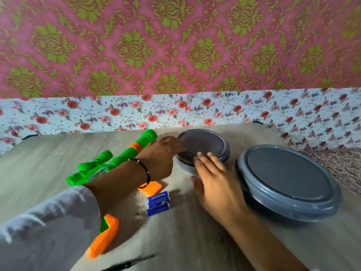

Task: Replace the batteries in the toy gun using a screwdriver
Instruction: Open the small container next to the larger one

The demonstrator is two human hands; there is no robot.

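**Now both hands are at the small grey box**

Over at nine o'clock on the tabletop (195,241) lies the toy gun (109,165). It is green with orange bits. Its long barrel points up toward twelve o'clock, and its orange grip sits down near seven o'clock. A sleeve (45,227) and arm lie across the middle of it.

Next comes the left hand (162,151), close to the middle. It has a dark bead band on the wrist. Its fingers (176,142) touch the left edge of the small grey box (211,141), but the picture is blurry and I cannot tell if they are curled on the lid or just lying flat.

Just under that hand, at about six o'clock from it, is an orange cover (153,188). Three blue batteries (158,205) lie side by side right below the cover, touching each other.

Down at six o'clock, at the bottom edge, is a thin black tool (129,264). It is too blurry to say more.

Then comes the right hand (216,184). Its fingers (207,158) are straight and a little apart. The tips lie on the near rim of the small grey box.

Last, at three o'clock, sits a big grey box (289,182) with its lid on. It is just beside the small one. A flowery cloth (117,114) hangs behind it all.
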